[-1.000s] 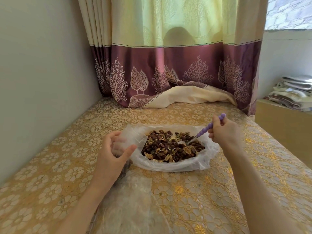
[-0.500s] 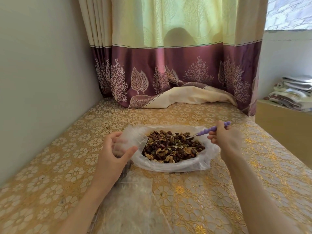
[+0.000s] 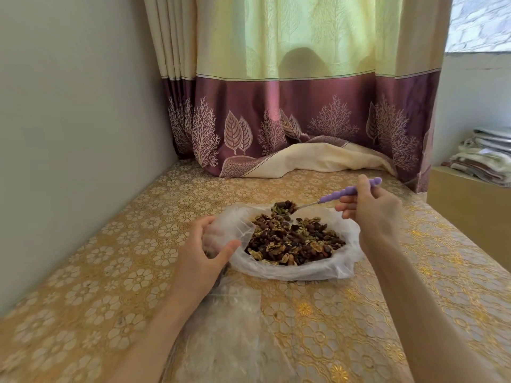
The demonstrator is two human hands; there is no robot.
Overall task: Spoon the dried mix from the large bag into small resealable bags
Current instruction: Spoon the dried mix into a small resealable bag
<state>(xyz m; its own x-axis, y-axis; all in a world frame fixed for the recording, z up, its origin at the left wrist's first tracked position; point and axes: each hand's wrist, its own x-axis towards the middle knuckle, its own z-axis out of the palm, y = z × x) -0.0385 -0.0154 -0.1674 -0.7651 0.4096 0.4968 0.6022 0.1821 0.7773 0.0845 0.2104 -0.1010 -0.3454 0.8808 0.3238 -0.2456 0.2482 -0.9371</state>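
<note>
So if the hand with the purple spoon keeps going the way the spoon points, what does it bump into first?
Probably the small clear bag that the left hand holds open. The right hand aims the loaded spoon leftward over the mix; depth is hard to judge.

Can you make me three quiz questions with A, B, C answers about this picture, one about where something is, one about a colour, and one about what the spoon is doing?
1. Where is the small clear bag?
A. In the left hand, beside the big bag
B. On the folded cloths
C. Under the curtain

2. What colour is the spoon handle?
A. Red
B. Purple
C. Black

3. What is the spoon like right now?
A. Empty, lying on the table
B. Buried in the mix
C. Full, lifted above the mix

Answers:
1. A, the left hand's fingers and thumb curl round the small bag right at the big bag's left edge.
2. B, the bumpy handle in the right hand is purple.
3. C, the bowl carries a heap and sits above the pile's far edge.
</note>
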